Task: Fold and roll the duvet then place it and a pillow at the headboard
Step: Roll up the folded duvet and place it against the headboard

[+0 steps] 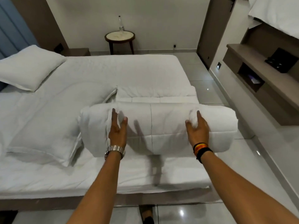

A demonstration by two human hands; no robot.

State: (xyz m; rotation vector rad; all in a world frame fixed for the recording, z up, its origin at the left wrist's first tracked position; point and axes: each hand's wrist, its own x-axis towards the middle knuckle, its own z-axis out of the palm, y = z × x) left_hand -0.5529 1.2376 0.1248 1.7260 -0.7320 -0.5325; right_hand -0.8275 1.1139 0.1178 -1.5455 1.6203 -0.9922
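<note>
— Most of the duvet (155, 126) looks rolled already: it lies as a thick white bolster across the near part of the bed (129, 68), with a short flat tail of it beyond the roll, not yet wound in

— And the hands?

— Both are on top of the roll. The left hand (117, 128) presses flat with fingers spread, a wide grip that closes on nothing. The right hand (197, 126) has its fingers curled into the fabric, a narrow grip pinching a fold of the duvet

— So what is left, would you say?

— By my reading, the folding is done and the rolling is near its end; the last flat stretch has to go in. After that the roll must go to the headboard (9, 26), the blue padded panel at far left, well apart from where the roll is now

— The pillow too?

— One pillow (30, 68) already lies at that end, near the headboard. A second pillow (43, 126) lies just beside the roll's left end, touching it as far as I can tell. That one probably has to be carried up along with the roll
</note>
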